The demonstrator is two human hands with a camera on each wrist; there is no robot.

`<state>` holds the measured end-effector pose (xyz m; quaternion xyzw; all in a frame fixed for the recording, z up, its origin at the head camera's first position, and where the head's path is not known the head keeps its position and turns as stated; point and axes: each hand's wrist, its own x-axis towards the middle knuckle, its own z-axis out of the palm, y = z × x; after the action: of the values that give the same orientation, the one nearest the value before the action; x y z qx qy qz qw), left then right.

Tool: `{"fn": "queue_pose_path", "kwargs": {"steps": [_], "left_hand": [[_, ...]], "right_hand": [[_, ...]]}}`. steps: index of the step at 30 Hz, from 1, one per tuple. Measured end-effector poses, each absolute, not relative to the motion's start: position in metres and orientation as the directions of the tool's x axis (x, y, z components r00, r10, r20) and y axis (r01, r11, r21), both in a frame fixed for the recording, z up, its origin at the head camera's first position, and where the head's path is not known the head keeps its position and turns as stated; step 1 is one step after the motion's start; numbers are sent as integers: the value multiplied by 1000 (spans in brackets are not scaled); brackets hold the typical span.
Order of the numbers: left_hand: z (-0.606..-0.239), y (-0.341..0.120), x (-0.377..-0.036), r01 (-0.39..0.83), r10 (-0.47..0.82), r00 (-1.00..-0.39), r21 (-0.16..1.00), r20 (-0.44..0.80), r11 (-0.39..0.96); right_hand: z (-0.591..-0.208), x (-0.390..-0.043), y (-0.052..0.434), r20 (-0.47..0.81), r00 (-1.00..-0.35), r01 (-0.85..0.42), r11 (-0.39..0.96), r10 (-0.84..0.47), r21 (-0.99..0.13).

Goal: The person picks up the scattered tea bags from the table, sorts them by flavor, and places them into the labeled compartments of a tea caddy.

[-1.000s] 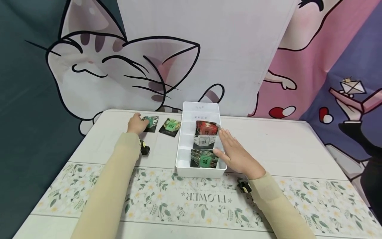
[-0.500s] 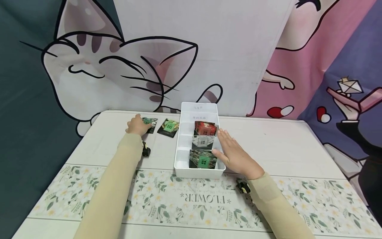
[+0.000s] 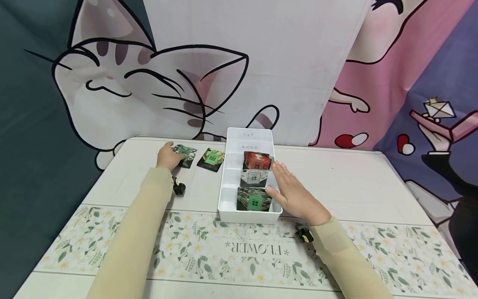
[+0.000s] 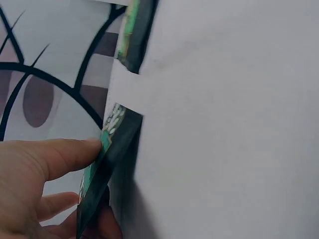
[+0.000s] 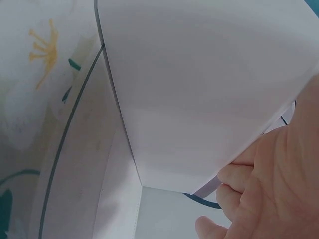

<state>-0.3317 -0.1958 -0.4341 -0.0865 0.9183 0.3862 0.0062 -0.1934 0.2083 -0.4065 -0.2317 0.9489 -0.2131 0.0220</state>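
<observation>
My left hand (image 3: 168,157) is at the back left of the table, pinching a small flat sachet (image 3: 188,153) with a green label, white pattern and black lower part. In the left wrist view the thumb lies on the printed face of the sachet (image 4: 115,142) and fingers curl behind it; it is tilted up from the table. Just right of it lies a second sachet (image 3: 211,159), yellow-green and black. My right hand (image 3: 296,195), fingers straight, rests along the right rim of a long white box (image 3: 231,215). In the right wrist view, fingers lie over the box's edge.
Inside the box, a red sachet (image 3: 257,160), a white-grey one (image 3: 254,178) and a dark green one (image 3: 254,199) stand in separate compartments. Handwritten labels mark the rear compartments. A flowered strip (image 3: 257,265) crosses the table; a cat-print cloth (image 3: 209,74) hangs behind.
The left hand shifts slightly and now pinches the green sachet, which shows more of its face and is turned a little. The right hand stays on the box's rim.
</observation>
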Motion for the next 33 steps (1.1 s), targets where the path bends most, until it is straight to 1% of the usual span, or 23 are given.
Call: {"fn": "queue_pose_path", "kwargs": {"steps": [7,11,20,26,30,33], "left_hand": [[-427,-201,-328,-239,-152,-971,815,-186,528],[-424,-203,-329,-250,-116,-968,841,-222,480],[-418,-208,-327,-201,-4,-974,856,-226,476],[-413,-212,-324,-169,41,-975,851,-218,497],[-412,-216,-324,-160,66,-974,866,-217,474],[-410,-216,-324,-170,61,-973,873,-222,458]], "right_hand": [[-407,-193,208,59,-891,-431,798,-450,-420],[-407,-193,208,56,-892,-429,799,-449,-421],[-408,-193,209,60,-892,-430,801,-448,-417],[-408,-193,209,63,-893,-429,802,-445,-417],[-407,-193,209,62,-893,-429,800,-446,-419],[-407,-193,209,61,-893,-428,800,-445,-421]]}}
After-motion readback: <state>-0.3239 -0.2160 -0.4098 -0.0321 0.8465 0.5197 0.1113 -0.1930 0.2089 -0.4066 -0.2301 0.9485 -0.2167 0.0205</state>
